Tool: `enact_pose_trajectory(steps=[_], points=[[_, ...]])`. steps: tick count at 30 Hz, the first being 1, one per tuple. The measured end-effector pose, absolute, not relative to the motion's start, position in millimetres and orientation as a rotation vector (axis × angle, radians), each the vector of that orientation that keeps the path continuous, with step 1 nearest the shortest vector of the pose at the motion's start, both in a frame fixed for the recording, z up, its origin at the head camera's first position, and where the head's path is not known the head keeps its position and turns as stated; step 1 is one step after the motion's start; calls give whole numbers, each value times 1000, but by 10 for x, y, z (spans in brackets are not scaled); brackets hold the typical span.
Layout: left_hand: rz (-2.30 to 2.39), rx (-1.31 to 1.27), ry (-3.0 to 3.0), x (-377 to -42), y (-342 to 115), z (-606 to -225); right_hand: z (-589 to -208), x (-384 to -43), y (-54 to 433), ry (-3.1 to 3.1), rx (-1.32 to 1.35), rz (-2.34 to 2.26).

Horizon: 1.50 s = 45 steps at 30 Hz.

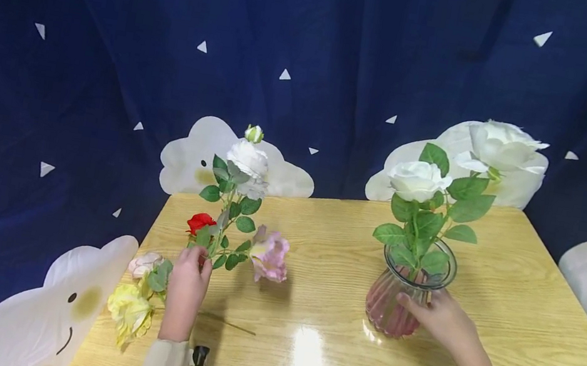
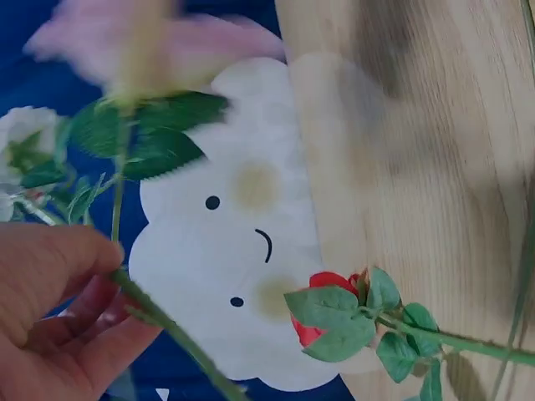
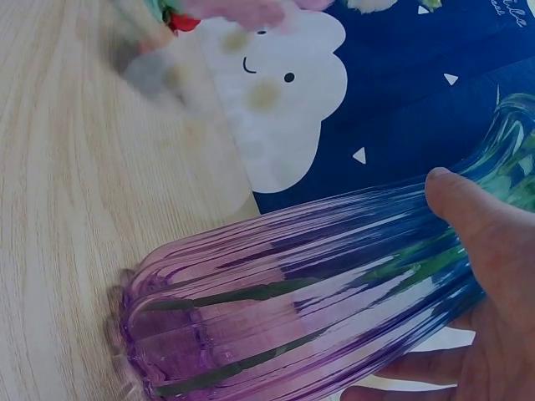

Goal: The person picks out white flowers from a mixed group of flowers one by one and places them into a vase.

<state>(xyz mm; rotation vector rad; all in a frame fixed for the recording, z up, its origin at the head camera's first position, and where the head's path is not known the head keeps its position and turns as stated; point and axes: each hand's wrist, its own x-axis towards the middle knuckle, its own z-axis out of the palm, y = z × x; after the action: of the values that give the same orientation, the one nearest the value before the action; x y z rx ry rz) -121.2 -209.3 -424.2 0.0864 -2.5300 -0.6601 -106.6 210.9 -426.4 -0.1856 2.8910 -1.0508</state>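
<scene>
My left hand [image 1: 186, 293] pinches a green flower stem [image 2: 180, 334] between thumb and fingers, seen close in the left wrist view. Above that hand rise a white peony [image 1: 248, 163] with a small bud at its top, and a pink flower [image 1: 270, 255] leaning to the right, blurred in the left wrist view. A red rose [image 1: 201, 223] shows just beyond the fingers. At the right, my right hand [image 1: 448, 326] grips a ribbed pink glass vase [image 1: 389, 302], thumb along its side. Two white roses [image 1: 420, 181] with green leaves stand in it, stems visible through the glass.
A yellow flower [image 1: 128, 312] and a pale pink flower [image 1: 146, 265] lie at the table's left edge, beside my left wrist. A thin stem [image 1: 227, 323] lies on the wooden table [image 1: 319, 237]. Behind hangs a dark blue curtain [image 1: 336, 88] with clouds and triangles.
</scene>
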Motion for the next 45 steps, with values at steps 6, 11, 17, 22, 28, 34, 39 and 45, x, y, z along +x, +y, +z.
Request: enact_pose_trajectory(steps=[6,11,17,22,28,34,39,45], points=[[-934,37,-2572,-1257,-2036,-4215,-4274,-1080,2098,2886,-219,-1092],[-944,12,-2520,-1320,-1994,-4133,-4276,-1086,2088,2896,-217,-1081],[-892,-29,-2464,-1378,-1907,-4015,-4291,-1100,2084,2898,-195,-1054],[-984,-71,-2407,-1452,-1757,-3890,-4292,-1109,2081,2895,-188,-1045],[-1144,-184,-2338,-1591,-1473,-3750,-4293,-1107,2091,2891,-171,-1048],[-1217,-385,-2285,-1671,-1069,-3628,-4304,-1114,2106,2895,-177,-1066],[-1257,-535,-2263,-1694,-752,-3512,-4322,-1121,2098,2891,-147,-1044],[-1309,-672,-2199,-1683,-449,-3345,-4326,-1143,2084,2892,-134,-1051]])
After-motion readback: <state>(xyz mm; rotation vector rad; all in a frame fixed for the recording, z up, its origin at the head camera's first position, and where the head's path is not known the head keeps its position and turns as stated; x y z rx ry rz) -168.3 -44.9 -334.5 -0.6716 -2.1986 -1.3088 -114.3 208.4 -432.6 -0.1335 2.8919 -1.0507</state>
